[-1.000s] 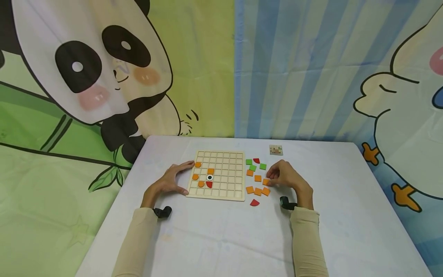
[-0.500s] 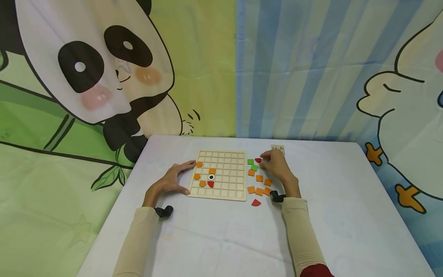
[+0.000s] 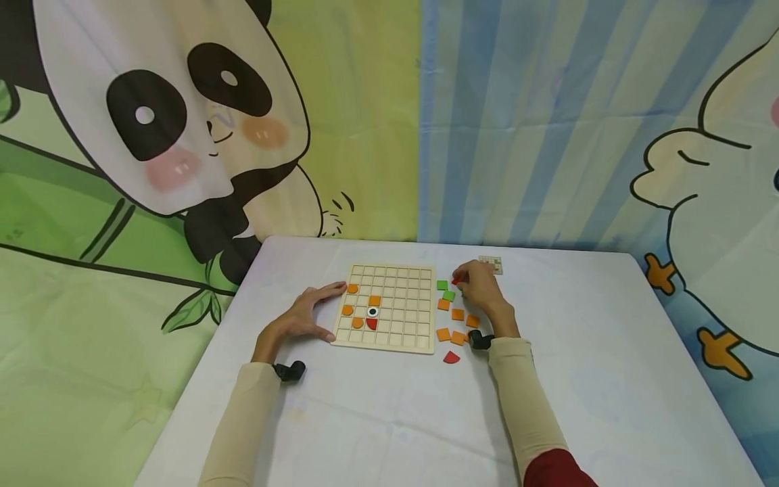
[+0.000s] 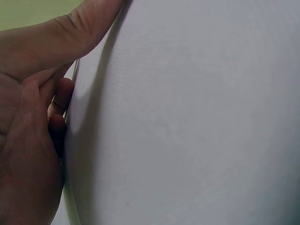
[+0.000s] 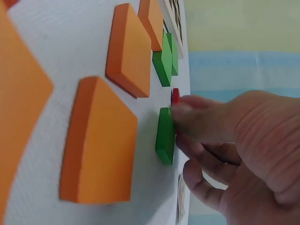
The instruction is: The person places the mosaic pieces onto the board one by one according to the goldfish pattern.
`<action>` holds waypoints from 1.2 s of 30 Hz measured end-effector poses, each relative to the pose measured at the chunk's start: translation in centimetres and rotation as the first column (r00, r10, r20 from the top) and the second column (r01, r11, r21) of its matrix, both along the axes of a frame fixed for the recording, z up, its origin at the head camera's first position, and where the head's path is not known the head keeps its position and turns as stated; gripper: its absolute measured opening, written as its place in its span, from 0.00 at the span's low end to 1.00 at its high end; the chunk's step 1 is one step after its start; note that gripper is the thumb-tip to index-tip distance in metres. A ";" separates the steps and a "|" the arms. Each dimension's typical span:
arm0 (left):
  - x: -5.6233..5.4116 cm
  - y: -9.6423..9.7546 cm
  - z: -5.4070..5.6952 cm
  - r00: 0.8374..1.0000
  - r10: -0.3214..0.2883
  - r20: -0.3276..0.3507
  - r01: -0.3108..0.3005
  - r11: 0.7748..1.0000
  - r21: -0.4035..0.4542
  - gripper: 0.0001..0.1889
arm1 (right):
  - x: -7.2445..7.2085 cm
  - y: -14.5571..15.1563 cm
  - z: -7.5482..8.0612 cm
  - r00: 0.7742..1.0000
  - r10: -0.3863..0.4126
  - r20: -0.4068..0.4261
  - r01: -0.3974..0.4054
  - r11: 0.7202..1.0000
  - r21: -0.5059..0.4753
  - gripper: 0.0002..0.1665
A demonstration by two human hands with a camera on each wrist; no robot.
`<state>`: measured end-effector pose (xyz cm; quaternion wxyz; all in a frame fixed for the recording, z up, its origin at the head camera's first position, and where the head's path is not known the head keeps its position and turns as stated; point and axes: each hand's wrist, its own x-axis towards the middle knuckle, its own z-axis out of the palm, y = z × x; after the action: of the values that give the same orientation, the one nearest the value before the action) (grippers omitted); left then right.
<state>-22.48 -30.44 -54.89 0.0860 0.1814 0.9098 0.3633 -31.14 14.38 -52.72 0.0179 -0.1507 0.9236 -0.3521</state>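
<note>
Head view, board side: my left hand [image 3: 301,314] is spread wide, thumb and fingers touching the left edge of the pale grid board [image 3: 395,281] on the white table [image 3: 377,426]; on its squares sit three orange discs [image 3: 357,323], an orange square [image 3: 374,301], an eye piece [image 3: 372,312] and a red quarter piece [image 3: 372,325].
Head view, loose tiles: my right hand [image 3: 485,291] pinches a small red piece [image 3: 456,281] right of the board's far corner; near it lie green tiles [image 3: 448,295] and orange tiles [image 3: 458,314], with a red wedge [image 3: 451,358] nearest me; a patterned card [image 3: 490,265] lies just beyond my hand.
Left wrist view: my thumb stretches away from my fingers; a plain white surface fills the rest; what the fingertips meet here I cannot tell.
Right wrist view: my thumb and finger close on the red piece, beside a green tile; whether it is lifted I cannot tell; the board's corner shows at the top.
</note>
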 end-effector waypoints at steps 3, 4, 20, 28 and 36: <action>0.0 -0.1 -0.2 1.000 -0.001 -0.002 0.001 1.000 -0.001 0.67 | 0.0 -0.1 0.1 0.999 -0.036 -0.014 0.036 0.999 0.031 0.21; 0.0 -0.2 -0.3 1.000 -0.001 -0.002 0.001 1.000 0.000 0.67 | 0.0 -0.1 0.1 0.999 -0.049 -0.017 0.050 0.998 0.039 0.21; 0.1 0.1 0.1 1.000 0.016 0.022 -0.016 1.000 -0.012 0.66 | -0.2 -0.4 0.1 0.994 -0.103 -0.046 0.108 0.988 0.113 0.14; 0.1 -0.1 0.0 1.000 0.020 0.022 -0.020 1.000 -0.011 0.66 | -0.4 -0.8 0.0 0.991 -0.118 -0.055 0.125 0.981 0.150 0.22; 0.2 0.0 0.0 1.000 0.003 -0.006 -0.003 1.000 0.005 0.66 | -0.9 -1.2 0.0 0.991 -0.100 -0.088 0.116 0.972 0.202 0.14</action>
<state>-22.30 -30.46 -54.92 0.0823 0.1812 0.9094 0.3652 -32.04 13.16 -52.74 -0.0213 -0.1110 0.9620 -0.2486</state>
